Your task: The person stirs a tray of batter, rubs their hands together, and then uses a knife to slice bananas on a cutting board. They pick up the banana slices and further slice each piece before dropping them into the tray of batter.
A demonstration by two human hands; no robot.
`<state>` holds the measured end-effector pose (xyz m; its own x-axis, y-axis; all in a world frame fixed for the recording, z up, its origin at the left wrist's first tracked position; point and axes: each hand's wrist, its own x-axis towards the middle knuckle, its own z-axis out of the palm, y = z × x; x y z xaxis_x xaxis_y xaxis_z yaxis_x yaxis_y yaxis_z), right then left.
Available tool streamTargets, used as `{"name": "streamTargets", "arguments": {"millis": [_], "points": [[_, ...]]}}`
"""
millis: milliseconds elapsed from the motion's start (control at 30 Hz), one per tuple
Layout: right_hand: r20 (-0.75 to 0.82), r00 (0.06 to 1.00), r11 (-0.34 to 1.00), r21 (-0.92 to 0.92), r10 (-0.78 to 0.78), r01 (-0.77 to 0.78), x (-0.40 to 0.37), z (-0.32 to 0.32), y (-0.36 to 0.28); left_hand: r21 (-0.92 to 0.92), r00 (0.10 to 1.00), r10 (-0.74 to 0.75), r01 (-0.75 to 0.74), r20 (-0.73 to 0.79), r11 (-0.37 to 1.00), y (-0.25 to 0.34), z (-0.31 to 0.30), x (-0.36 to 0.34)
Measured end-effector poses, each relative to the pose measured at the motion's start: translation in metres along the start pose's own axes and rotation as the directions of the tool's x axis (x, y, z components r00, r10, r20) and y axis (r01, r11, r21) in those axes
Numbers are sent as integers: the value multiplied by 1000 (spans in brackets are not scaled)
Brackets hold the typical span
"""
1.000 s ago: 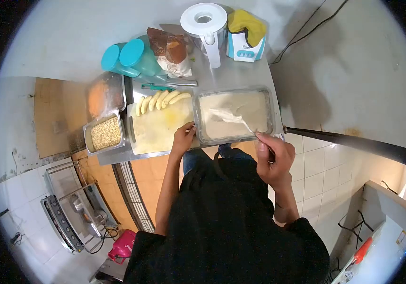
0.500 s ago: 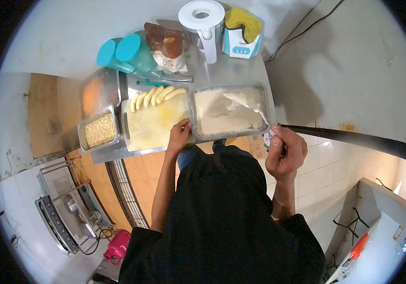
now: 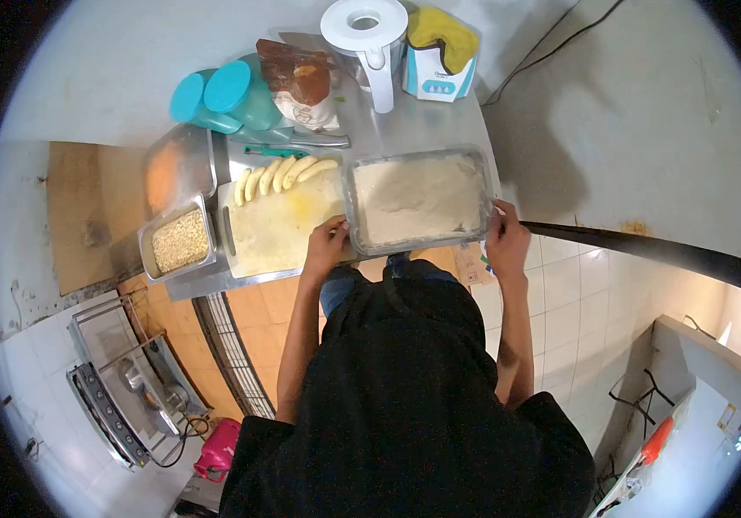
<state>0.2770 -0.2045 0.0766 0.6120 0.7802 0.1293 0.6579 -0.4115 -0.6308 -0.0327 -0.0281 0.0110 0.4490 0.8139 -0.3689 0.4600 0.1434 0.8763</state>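
Tray [image 3: 413, 155] lies between both hands. Left hand [image 3: 327, 246] curls over its near-left corner; right hand [image 3: 507, 235] clasps its right rim. Batter [image 3: 418, 200] appears mixed and level. Bananas [image 3: 280, 175], left of the tray, look uncoated. Crumbs [image 3: 179, 242], further left, seem untouched.

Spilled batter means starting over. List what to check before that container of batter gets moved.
1. Left hand on the container's near-left corner: ok.
2. Right hand on its right end: ok.
3. Fingers closed firmly on the rim, either hand: cannot tell.
4. Batter lying smooth, none seen over the rim: ok.
5. Container's near edge fully supported by the table: cannot tell.
6. Banana pieces on the cutting board, apart from the container: ok.
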Motion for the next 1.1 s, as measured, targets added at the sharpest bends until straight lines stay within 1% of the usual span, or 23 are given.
{"name": "streamTargets", "arguments": {"millis": [67,100,133,200,233,300,333,400,433,467,533,567,600,667,700,733,800,833,867,933,967,1033,1100], "points": [[76,996,992,-119,43,-34,-2,28,17,-23,999,-35,35,36,999,-5,-2,2],[141,989,990,-135,54,-35,-3,42,16,-44,996,-65,67,65,997,-7,-4,4],[140,989,990,-134,52,-33,-2,48,6,-43,996,-64,66,63,997,-11,-3,5],[309,950,996,-78,53,-30,-2,61,-16,-131,998,-15,24,69,991,-16,-3,6],[308,950,997,-72,53,-32,-2,66,-26,-125,998,-15,23,68,992,-14,-4,4],[465,885,993,84,32,-80,3,71,-37,-141,997,-18,28,70,990,-5,-4,3],[458,888,993,84,33,-80,6,74,-34,-139,997,-12,22,72,990,2,-5,3],[539,842,945,282,-13,-167,14,81,-33,-56,991,-60,67,117,996,11,-9,1],[573,820,932,301,-7,-203,18,78,-33,-56,992,-58,64,109,996,4,-9,4],[575,818,931,307,-17,-197,21,72,-32,-81,995,-35,43,96,996,-6,-8,8],[633,768,878,309,96,-365,26,46,-48,-103,997,-22,31,79,994,-15,-10,8],[554,832,888,364,35,-279,24,46,-39,-67,997,-7,12,75,998,-15,-10,8],[557,830,888,362,38,-283,24,35,-43,-33,997,10,-8,75,999,-14,-9,8],[582,810,784,473,65,-403,29,-4,-65,-46,997,6,-2,80,999,-14,-8,8],[490,872,729,591,16,-346,25,-14,-71,-56,997,5,0,80,998,-12,-8,8],[489,872,730,589,19,-346,24,-26,-77,-58,996,5,0,83,998,-6,-9,6],[362,931,672,701,-45,-240,23,-51,-90,-51,982,-145,152,118,987,5,-12,4],[282,956,699,699,-82,-147,22,-61,-95,-51,982,-142,149,122,987,9,-13,4],[279,957,701,698,-79,-146,22,-70,-99,-57,982,-138,147,131,988,12,-13,3],[190,973,761,649,-134,-22,21,-83,-106,-62,981,-134,144,143,988,10,-14,4],[189,973,761,648,-132,-23,20,-85,-107,-39,982,-121,127,142,991,9,-14,5],[38,986,767,634,-161,101,17,-88,-110,-15,984,-108,111,143,994,-4,-12,9],[38,988,766,636,-149,91,17,-95,-114,-80,993,-72,80,97,994,-10,-9,10]]}}
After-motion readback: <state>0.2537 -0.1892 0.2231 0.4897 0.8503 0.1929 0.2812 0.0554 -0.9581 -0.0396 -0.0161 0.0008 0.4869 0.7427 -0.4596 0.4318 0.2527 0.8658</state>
